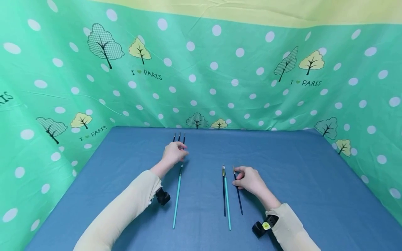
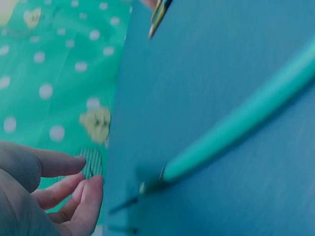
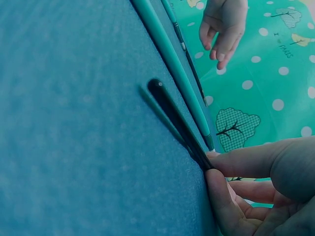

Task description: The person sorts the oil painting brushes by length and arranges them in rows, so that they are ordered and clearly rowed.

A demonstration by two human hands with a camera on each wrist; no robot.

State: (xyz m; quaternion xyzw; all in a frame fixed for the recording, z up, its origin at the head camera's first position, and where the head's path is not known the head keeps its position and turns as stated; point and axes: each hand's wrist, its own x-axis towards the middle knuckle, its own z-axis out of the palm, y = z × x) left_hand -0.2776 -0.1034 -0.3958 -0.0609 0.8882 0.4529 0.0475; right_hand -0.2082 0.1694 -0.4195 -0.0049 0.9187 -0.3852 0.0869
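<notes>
My right hand (image 1: 249,179) pinches a slim dark paintbrush (image 1: 239,200) near its tip end, thumb and fingers round it. In the right wrist view the handle of that dark brush (image 3: 179,120) points away from the fingers, its shadow close by on the cloth. To its left, a turquoise paintbrush (image 1: 227,205) and another dark paintbrush (image 1: 224,198) lie side by side. My left hand (image 1: 173,153) hovers by several dark paintbrushes (image 1: 179,136) at the back, partly covering them. In the left wrist view its fingers (image 2: 88,206) are loosely bent with nothing between them.
Below my left hand lies another turquoise paintbrush (image 1: 177,198). A blue cloth (image 1: 201,146) covers the table. Green dotted fabric (image 1: 201,69) hangs along its back and sides. Each wrist carries a small black camera, such as the right wrist's camera (image 1: 259,229).
</notes>
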